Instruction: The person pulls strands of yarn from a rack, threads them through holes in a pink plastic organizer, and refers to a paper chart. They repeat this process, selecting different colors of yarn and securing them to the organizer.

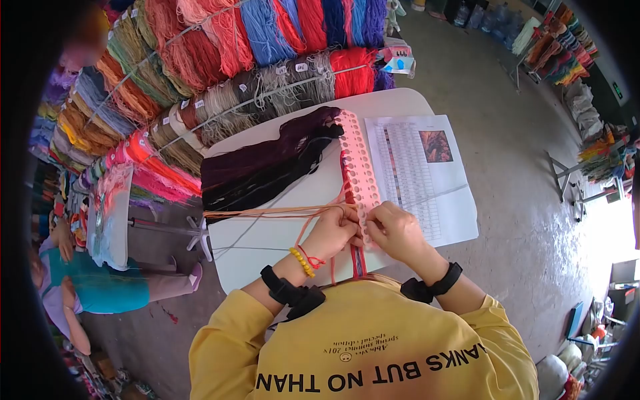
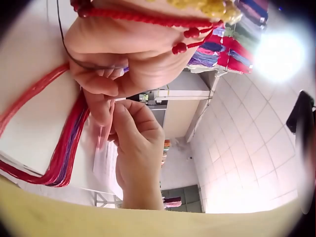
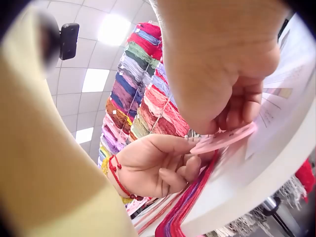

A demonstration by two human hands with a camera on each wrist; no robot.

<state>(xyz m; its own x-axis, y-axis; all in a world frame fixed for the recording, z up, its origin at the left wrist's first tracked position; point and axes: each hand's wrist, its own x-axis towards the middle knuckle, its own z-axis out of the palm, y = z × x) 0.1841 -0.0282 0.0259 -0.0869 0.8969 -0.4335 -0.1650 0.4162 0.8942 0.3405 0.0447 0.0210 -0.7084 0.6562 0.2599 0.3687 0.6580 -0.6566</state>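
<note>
A pink strip with two rows of holes lies on the white table, its near end between the two hands. My left hand has its fingers curled at the strip's left edge, where peach strands run off to the left. My right hand pinches the strip's right edge; in the right wrist view its fingertips meet the pink strip. Red and purple threads hang from the strip below the left hand in the left wrist view. Whether a thread is between the right fingertips is hidden.
Dark purple and black thread bundles lie left of the strip. A printed chart lies at its right. Racks of coloured yarn stand beyond the table. A person in a teal garment is at the far left.
</note>
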